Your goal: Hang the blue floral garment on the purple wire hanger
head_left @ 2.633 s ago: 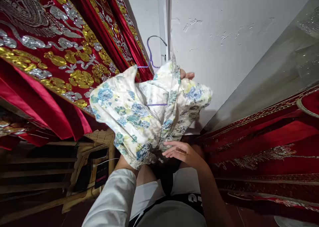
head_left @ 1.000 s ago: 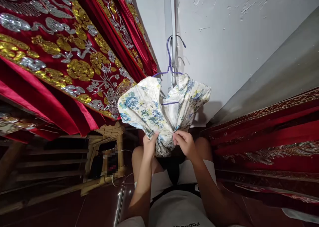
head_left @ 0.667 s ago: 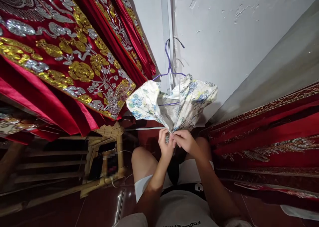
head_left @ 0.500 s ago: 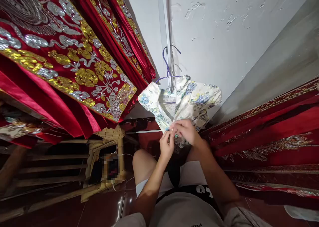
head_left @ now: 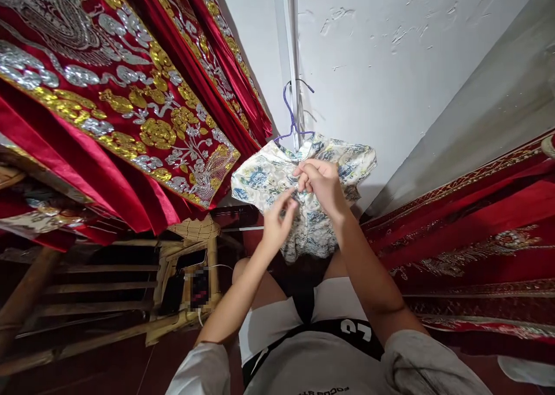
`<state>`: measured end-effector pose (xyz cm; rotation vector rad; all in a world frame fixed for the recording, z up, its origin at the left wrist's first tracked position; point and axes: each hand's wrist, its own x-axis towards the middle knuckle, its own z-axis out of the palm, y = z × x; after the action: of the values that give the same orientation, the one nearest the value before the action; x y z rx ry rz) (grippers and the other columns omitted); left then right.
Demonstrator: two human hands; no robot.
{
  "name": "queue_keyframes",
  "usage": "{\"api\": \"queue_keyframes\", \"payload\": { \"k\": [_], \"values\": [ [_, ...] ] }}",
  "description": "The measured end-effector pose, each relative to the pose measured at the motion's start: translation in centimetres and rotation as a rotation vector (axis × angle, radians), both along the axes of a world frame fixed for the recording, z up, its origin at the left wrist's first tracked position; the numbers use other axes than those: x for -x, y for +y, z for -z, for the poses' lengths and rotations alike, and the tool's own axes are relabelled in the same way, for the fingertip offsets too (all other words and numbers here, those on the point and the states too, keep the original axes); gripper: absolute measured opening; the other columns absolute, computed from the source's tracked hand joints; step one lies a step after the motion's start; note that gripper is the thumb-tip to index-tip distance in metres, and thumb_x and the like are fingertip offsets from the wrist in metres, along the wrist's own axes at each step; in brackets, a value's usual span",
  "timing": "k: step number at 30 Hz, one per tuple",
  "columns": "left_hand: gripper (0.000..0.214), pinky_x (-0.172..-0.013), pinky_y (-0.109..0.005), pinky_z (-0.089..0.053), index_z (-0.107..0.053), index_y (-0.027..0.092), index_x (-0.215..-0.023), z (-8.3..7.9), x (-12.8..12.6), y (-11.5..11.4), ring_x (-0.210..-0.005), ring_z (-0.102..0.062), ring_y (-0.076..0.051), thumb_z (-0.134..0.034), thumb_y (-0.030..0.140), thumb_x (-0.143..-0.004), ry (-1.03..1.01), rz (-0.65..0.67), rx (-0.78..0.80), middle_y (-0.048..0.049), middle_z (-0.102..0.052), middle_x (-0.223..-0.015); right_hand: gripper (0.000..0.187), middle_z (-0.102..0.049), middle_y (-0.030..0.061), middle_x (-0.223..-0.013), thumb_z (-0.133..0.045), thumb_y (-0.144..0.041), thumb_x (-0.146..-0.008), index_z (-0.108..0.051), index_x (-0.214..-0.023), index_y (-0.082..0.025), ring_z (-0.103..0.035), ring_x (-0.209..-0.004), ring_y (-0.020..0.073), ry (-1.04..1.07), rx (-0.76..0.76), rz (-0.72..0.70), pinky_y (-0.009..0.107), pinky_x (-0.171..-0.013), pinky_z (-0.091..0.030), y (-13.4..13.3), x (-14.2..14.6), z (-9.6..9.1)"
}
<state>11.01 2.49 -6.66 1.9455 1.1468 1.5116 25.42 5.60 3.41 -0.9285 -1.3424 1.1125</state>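
A small short-sleeved floral shirt (head_left: 258, 181), cream with blue and yellowish flowers, hangs on a purple wire hanger (head_left: 288, 109). My right hand (head_left: 321, 184) is closed at the upper front of the shirt, just below the collar, its thumb and curled fingers pinching the front edge. Slightly lower and to the left, my left hand (head_left: 278, 218) pinches at the same front opening with thumb and fingertips. The bit of cloth between the fingers is mostly hidden. Both front halves lie close together over the chest.
The hanger hooks on a metal pole (head_left: 291, 42) before a white wall (head_left: 368, 65). Red garments with gold and silver embroidery (head_left: 158, 132) hang at left, more red cloth (head_left: 477, 227) at right. A bamboo chair (head_left: 104, 291) stands lower left, with a blurred phone-like object (head_left: 199, 288) on it.
Both hands have moved up the shirt's front, the right one nearer the collar. The neckline, gaping before, is now drawn together, and the shirt faces me more squarely.
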Motion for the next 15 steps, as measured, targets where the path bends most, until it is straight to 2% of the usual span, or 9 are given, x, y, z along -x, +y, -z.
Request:
{"api": "queue_keyframes", "payload": {
  "k": [2,3,4,6,8,11,13,15],
  "values": [
    [0.037,-0.086,-0.033,-0.052,-0.061,0.021,-0.137,-3.9,0.2,1.6,-0.085,-0.064,-0.017,-0.056,0.033,-0.102,-0.014,-0.091,-0.144,-0.0066,-0.072,-0.1,0.026,-0.057,-0.0032,-0.051,-0.052,-0.023,-0.093,-0.066,-0.073,-0.019,-0.045,-0.046,0.0085,-0.027,-0.009,0.009,0.023,-0.05,-0.038,-0.6,-0.1,0.0],
    [0.034,-0.086,-0.033,-0.052,-0.064,0.021,-0.133,-5.6,0.1,2.2,-0.087,-0.064,-0.017,-0.056,0.033,-0.102,0.03,-0.096,-0.191,-0.0068,-0.072,-0.103,0.026,-0.057,-0.0035,-0.05,-0.051,-0.023,-0.093,-0.066,-0.072,-0.019,-0.045,-0.046,0.0089,-0.03,-0.019,0.005,0.023,-0.051,-0.038,-0.7,-0.2,-0.1],
    [0.029,-0.086,-0.033,-0.052,-0.067,0.02,-0.125,-6.9,0.0,2.8,-0.088,-0.063,-0.017,-0.057,0.032,-0.102,0.073,-0.102,-0.224,-0.0068,-0.071,-0.102,0.027,-0.056,-0.0037,-0.05,-0.051,-0.023,-0.094,-0.066,-0.072,-0.019,-0.045,-0.046,0.0092,-0.028,-0.029,-0.002,0.023,-0.051,-0.038,-0.7,-0.3,-0.4],
    [0.019,-0.082,-0.031,-0.052,-0.071,0.018,-0.108,-8.6,-0.5,3.5,-0.085,-0.062,-0.016,-0.058,0.031,-0.101,0.134,-0.104,-0.259,-0.0057,-0.07,-0.096,0.028,-0.054,-0.0041,-0.049,-0.051,-0.025,-0.094,-0.065,-0.07,-0.019,-0.044,-0.046,0.0094,-0.022,-0.043,-0.01,0.024,-0.051,-0.037,-0.4,-0.5,-0.7],
    [0.015,-0.079,-0.028,-0.05,-0.068,0.017,-0.097,-9.3,-0.9,3.7,-0.081,-0.061,-0.015,-0.059,0.029,-0.101,0.144,-0.122,-0.274,-0.004,-0.068,-0.089,0.028,-0.053,-0.0042,-0.049,-0.053,-0.027,-0.094,-0.064,-0.069,-0.02,-0.045,-0.046,0.01,-0.053,-0.048,0.014,0.024,-0.051,-0.037,0.2,-0.7,-0.3],
    [0.012,-0.081,-0.027,-0.049,-0.064,0.017,-0.095,-9.7,-0.5,3.6,-0.084,-0.062,-0.014,-0.058,0.026,-0.101,0.069,-0.208,-0.331,-0.003,-0.067,-0.089,0.029,-0.052,-0.004,-0.047,-0.055,-0.023,-0.09,-0.062,-0.063,-0.02,-0.046,-0.045,0.0114,-0.212,-0.029,0.082,0.026,-0.052,-0.037,0.9,-1.0,2.0],
    [0.014,-0.087,-0.027,-0.049,-0.063,0.017,-0.096,-10.0,1.3,3.8,-0.09,-0.061,-0.015,-0.057,0.028,-0.102,-0.059,-0.349,-0.392,-0.0029,-0.065,-0.093,0.03,-0.051,-0.0039,-0.046,-0.054,-0.02,-0.087,-0.058,-0.057,-0.021,-0.046,-0.044,0.0118,-0.3,0.012,0.083,0.027,-0.052,-0.036,0.8,-1.3,4.2],
    [0.015,-0.092,-0.027,-0.048,-0.061,0.017,-0.096,-9.8,4.3,4.6,-0.094,-0.06,-0.014,-0.056,0.03,-0.102,-0.258,-0.512,-0.423,-0.0024,-0.062,-0.096,0.031,-0.051,-0.0038,-0.045,-0.053,-0.02,-0.085,-0.057,-0.055,-0.021,-0.048,-0.044,0.0121,-0.297,0.055,0.043,0.026,-0.052,-0.036,-0.2,-1.5,6.4]
  ]
}}
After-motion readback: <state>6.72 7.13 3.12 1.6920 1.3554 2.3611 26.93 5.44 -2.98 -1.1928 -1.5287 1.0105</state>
